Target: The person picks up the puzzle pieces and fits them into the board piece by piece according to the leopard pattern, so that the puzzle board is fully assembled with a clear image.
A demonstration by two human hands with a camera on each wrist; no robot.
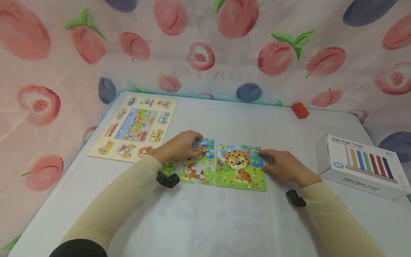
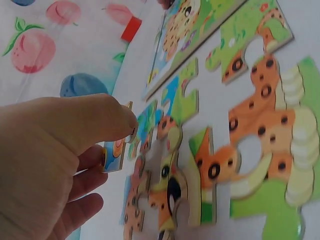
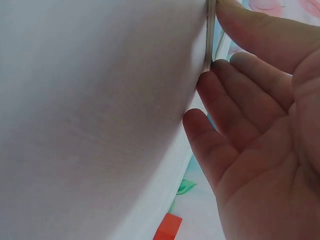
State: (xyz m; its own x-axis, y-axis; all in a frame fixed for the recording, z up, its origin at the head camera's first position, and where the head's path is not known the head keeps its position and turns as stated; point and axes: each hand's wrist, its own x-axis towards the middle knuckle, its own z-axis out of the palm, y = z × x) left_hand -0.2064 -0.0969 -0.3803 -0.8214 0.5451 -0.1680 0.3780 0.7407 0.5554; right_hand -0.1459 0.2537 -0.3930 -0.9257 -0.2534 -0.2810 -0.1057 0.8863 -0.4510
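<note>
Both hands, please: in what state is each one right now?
Left hand: closed, pinching a small jigsaw piece.
Right hand: open, touching the leopard picture board at its right edge.

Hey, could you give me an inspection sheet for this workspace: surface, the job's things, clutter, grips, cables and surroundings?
Surface: white tabletop, bare toward the near edge.
Job's things: leopard picture board lies flat; loose puzzle pieces spread to its left, with gaps between some of them.
Clutter: vehicle board at far left; red block near the far edge; white printed box at right.
Left grip: thumb and finger pinch a small puzzle piece.
Right grip: touches the right edge of the leopard picture board.
Cables: nothing seen.
Surroundings: fruit-print backdrop behind and at the left.
</note>
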